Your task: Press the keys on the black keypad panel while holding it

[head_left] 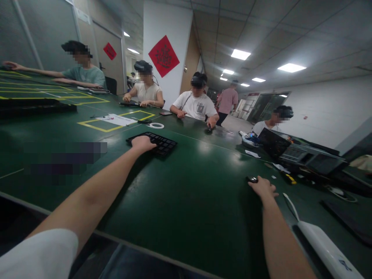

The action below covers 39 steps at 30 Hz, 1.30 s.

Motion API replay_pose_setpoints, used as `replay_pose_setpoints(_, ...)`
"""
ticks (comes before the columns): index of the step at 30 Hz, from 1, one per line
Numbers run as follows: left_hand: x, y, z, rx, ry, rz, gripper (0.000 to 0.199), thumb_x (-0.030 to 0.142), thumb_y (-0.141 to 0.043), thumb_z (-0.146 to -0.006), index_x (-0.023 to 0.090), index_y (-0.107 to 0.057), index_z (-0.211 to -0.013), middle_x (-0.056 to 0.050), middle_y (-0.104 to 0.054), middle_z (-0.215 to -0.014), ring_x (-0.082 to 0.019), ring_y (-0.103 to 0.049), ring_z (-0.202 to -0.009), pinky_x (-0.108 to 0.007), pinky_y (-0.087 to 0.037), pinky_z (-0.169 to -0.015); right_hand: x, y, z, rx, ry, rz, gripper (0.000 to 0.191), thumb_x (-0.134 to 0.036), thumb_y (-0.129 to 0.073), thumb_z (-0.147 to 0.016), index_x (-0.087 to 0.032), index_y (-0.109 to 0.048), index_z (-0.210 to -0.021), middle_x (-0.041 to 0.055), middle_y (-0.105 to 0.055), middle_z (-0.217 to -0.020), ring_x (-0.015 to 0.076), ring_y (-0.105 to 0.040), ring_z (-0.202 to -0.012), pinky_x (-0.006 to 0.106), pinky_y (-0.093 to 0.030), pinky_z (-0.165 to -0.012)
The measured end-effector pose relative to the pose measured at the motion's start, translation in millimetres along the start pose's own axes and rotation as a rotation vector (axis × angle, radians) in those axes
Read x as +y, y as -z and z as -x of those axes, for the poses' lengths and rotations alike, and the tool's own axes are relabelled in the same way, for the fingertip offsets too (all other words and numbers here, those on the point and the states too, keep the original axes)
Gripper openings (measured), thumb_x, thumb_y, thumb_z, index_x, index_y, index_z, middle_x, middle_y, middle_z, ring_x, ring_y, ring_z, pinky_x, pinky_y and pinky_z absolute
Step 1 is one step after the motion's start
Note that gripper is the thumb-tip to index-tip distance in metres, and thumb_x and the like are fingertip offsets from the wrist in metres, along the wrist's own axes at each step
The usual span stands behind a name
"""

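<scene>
My left hand (pixel 143 143) reaches forward to a flat black tray (pixel 166 146) divided into small square cells. It is closed over the tray's near edge, and its fingers are partly hidden. Out to the right, my right hand (pixel 264 189) is closed around a small, glossy black object (pixel 252 179) that looks like a computer mouse. Only the far end of that object shows beyond my fingers. Both the tray and the black object rest on the green table (pixel 197 201).
A white ring (pixel 157 125), white papers (pixel 116 119) and yellow tape outlines lie beyond the tray. At right stand a computer case (pixel 310 159) and a long white device (pixel 328 248) with a cable. Several people wearing headsets sit around the table; one person (pixel 227 100) stands behind.
</scene>
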<state>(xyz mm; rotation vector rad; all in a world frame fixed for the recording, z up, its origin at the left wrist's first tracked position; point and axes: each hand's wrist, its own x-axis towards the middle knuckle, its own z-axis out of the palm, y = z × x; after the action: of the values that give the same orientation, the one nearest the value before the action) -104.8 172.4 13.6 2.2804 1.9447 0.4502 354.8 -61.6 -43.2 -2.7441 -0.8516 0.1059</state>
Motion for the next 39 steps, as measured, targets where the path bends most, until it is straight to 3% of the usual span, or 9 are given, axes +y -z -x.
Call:
replay_pose_setpoints(2, 2, -0.5, 0, 0.018, 0.065, -0.094, 0.048, 0.043, -0.054, -0.076, -0.001, -0.061, -0.093, -0.022, -0.060, -0.100, -0.036, -0.053, -0.099, -0.043, -0.043, -0.080, -1, 0, 2, 0.019, -0.020, 0.005, 0.061, -0.049, -0.047, -0.073, -0.023, -0.044, -0.127, 0.0147, -0.030, -0.142, 0.0451, -0.022, -0.128, 0.064, -0.030, -0.091)
replay_pose_setpoints(4, 11, -3.5, 1, 0.006, 0.075, -0.154, 0.047, 0.044, -0.053, -0.076, 0.003, -0.063, -0.096, -0.021, -0.060, -0.104, -0.035, -0.055, -0.099, -0.039, -0.044, -0.079, -4, 0, 2, -0.016, 0.012, 0.005, 0.056, -0.044, -0.045, -0.075, -0.020, -0.046, -0.126, 0.0174, -0.039, -0.136, 0.0439, -0.031, -0.124, 0.060, -0.034, -0.088)
replay_pose_setpoints(9, 54, -23.2, 17, 0.009, -0.046, -0.119, 0.048, 0.051, -0.050, -0.074, 0.009, -0.067, -0.089, -0.019, -0.064, -0.099, -0.032, -0.058, -0.097, -0.034, -0.045, -0.078, -39, -9, 18, -0.037, 0.420, -0.062, 0.049, -0.032, -0.050, -0.076, -0.012, -0.052, -0.121, 0.0157, -0.057, -0.118, 0.0297, -0.050, -0.113, 0.042, -0.034, -0.098)
replay_pose_setpoints(12, 90, -37.6, 40, 0.016, -0.236, 0.055, 0.044, 0.051, -0.048, -0.076, 0.012, -0.067, -0.084, -0.014, -0.066, -0.093, -0.027, -0.061, -0.089, -0.031, -0.046, -0.073, -75, -14, 47, -0.124, 0.619, -0.343, 0.050, -0.026, -0.056, -0.070, -0.010, -0.054, -0.118, 0.0133, -0.056, -0.121, 0.0256, -0.049, -0.113, 0.039, -0.033, -0.101)
replay_pose_setpoints(17, 131, -52.1, 78, -0.014, -0.517, 0.468, 0.039, 0.046, -0.048, -0.080, 0.013, -0.064, -0.093, -0.010, -0.065, -0.093, -0.022, -0.060, -0.083, -0.030, -0.045, -0.072, -117, -12, 94, -0.471, 0.766, -0.885, 0.042, -0.023, -0.061, -0.064, -0.015, -0.059, -0.105, 0.0076, -0.064, -0.108, 0.0207, -0.058, -0.101, 0.038, -0.041, -0.094)
replay_pose_setpoints(25, 131, -58.0, 94, -0.163, -0.542, 0.839, 0.039, 0.043, -0.056, -0.075, 0.011, -0.060, -0.097, -0.010, -0.064, -0.094, -0.020, -0.060, -0.083, -0.032, -0.047, -0.075, -122, -24, 104, -0.539, 0.881, -1.025, 0.031, -0.022, -0.064, -0.065, -0.019, -0.064, -0.096, 0.0041, -0.066, -0.104, 0.0224, -0.059, -0.099, 0.039, -0.043, -0.091)
replay_pose_setpoints(30, 132, -60.0, 97, -0.223, -0.588, 0.826, 0.042, 0.043, -0.057, -0.076, 0.010, -0.055, -0.102, -0.010, -0.063, -0.094, -0.018, -0.058, -0.082, -0.030, -0.047, -0.072, -118, -31, 97, -0.545, 0.839, -1.072, 0.040, -0.034, -0.066, -0.067, -0.020, -0.061, -0.105, 0.0061, -0.066, -0.105, 0.0263, -0.059, -0.100, 0.044, -0.044, -0.090)
replay_pose_setpoints(34, 131, -56.2, 99, -0.265, -0.648, 0.736, 0.044, 0.043, -0.056, -0.076, 0.010, -0.055, -0.105, -0.010, -0.062, -0.097, -0.018, -0.058, -0.082, -0.029, -0.046, -0.070, -117, -29, 92, -0.567, 0.931, -0.975, 0.042, -0.038, -0.066, -0.067, -0.022, -0.061, -0.106, 0.0059, -0.065, -0.109, 0.0277, -0.055, -0.109, 0.047, -0.041, -0.096)
replay_pose_setpoints(39, 131, -55.4, 101, -0.187, -0.674, 0.537, 0.043, 0.043, -0.059, -0.074, 0.011, -0.059, -0.102, -0.011, -0.062, -0.099, -0.022, -0.058, -0.089, -0.032, -0.044, -0.077, -123, -36, 96, -0.459, 0.949, -1.031, 0.044, -0.050, -0.063, -0.066, -0.028, -0.062, -0.105, 0.0024, -0.059, -0.119, 0.0242, -0.051, -0.115, 0.046, -0.031, -0.107)
